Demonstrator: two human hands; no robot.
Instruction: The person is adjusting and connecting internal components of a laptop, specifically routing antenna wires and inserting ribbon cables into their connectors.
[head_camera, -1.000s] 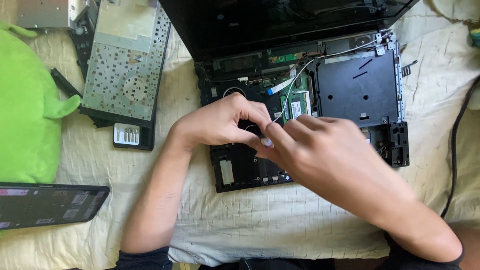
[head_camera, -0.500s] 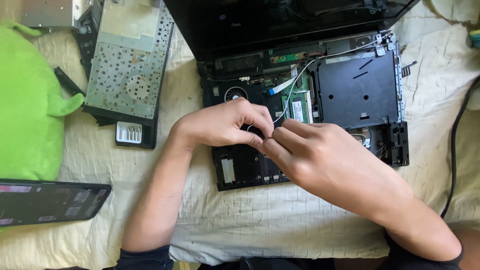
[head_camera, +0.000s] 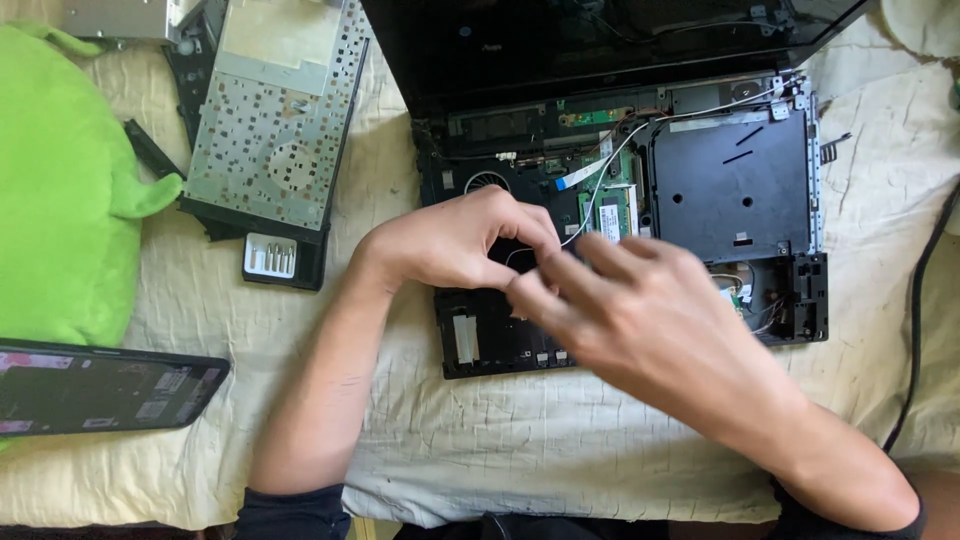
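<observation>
A black laptop base (head_camera: 740, 190) lies opened up on a cream cloth, its boards and a green memory module (head_camera: 611, 216) exposed. My left hand (head_camera: 455, 245) is curled over the middle of the base, thumb and forefinger pinched where a thin white wire (head_camera: 600, 175) runs down from the upper right. My right hand (head_camera: 650, 315) comes in from the lower right, blurred by motion, with its fingertips against those of the left. What the right fingers hold is hidden.
A removed keyboard (head_camera: 280, 120) lies face down at upper left, with a small case of screwdriver bits (head_camera: 270, 256) below it. A green plush (head_camera: 60, 190) and a dark phone (head_camera: 100, 385) sit at the left. A black cable (head_camera: 915, 300) runs along the right.
Both hands stay together over the laptop's middle. The right hand's fingers have shifted and stretched out a little, now blurred; the left hand has barely moved.
</observation>
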